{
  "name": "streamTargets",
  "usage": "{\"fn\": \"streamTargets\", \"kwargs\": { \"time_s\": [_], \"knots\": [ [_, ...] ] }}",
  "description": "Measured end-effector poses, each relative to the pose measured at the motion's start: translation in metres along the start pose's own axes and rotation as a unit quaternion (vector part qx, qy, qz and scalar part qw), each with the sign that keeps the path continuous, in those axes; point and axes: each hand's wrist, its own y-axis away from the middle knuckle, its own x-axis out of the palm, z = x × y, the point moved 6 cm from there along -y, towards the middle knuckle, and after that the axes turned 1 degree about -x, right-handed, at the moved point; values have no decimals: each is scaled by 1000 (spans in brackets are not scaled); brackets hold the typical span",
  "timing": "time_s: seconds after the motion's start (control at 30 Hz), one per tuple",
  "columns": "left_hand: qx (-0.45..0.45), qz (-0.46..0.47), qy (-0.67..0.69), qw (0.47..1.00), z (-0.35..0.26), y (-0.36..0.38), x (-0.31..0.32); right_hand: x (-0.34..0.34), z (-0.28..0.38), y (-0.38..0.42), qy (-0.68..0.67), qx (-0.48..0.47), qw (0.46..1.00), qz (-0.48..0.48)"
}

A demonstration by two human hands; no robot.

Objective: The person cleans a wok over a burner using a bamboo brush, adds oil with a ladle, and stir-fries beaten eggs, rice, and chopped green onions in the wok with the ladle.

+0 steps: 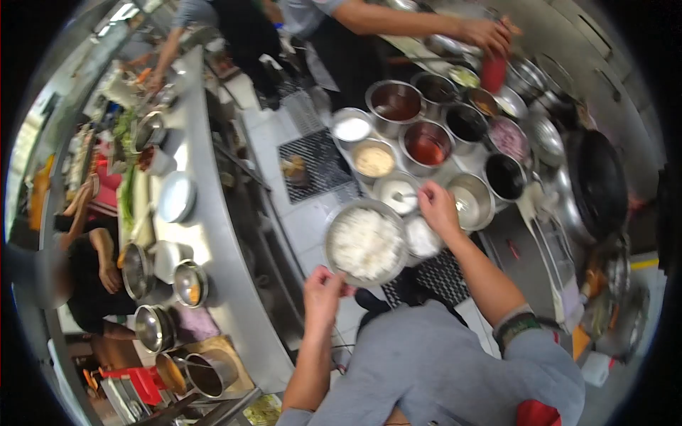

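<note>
A metal bowl of white rice [366, 243] is held low in front of me. My left hand [325, 291] is closed on its lower left rim. My right hand [438, 207] is to the right of the bowl, fingers pinched on a small spoon [407, 196] over a container of white powder [396, 195]. Just below that hand is another container of white contents [424, 238]. A pot with pale liquid [470, 201] stands right beside my right hand. Behind are a container of beige grains [374, 160] and a pot of red sauce [426, 144].
More pots of dark sauce [465, 123] and a bowl of chopped purple pieces [508, 139] stand behind. A black wok [598, 184] is at the right. A co-worker's hand [490, 35] holds a red bottle [493, 72]. A steel counter [234, 284] runs along the left.
</note>
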Motion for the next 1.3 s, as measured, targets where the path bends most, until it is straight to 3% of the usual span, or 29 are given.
{"fn": "streamTargets", "kwargs": {
  "time_s": [0.13,0.3,0.47,0.6,0.87,0.97,1.13,1.3],
  "knots": [
    [-21,44,11,999,-6,38,-2,3,-7,22,-69,102,990,67],
    [-22,65,11,998,-18,86,21,-69,2,70,35,92,992,83],
    [-7,101,0,995,-22,117,101,-156,-30,131,-89,114,975,168],
    [-2,127,-26,992,-7,126,197,-232,-79,174,-82,115,969,202],
    [-27,246,9,969,26,105,376,-353,-160,268,-43,215,972,81],
    [-32,249,-1,968,19,86,449,-391,-171,298,-43,273,959,54],
    [-13,274,-10,962,27,14,557,-410,-204,356,-46,353,933,-53],
    [-1,255,0,967,48,-81,669,-412,-205,381,-43,419,904,-72]
  ]
}}
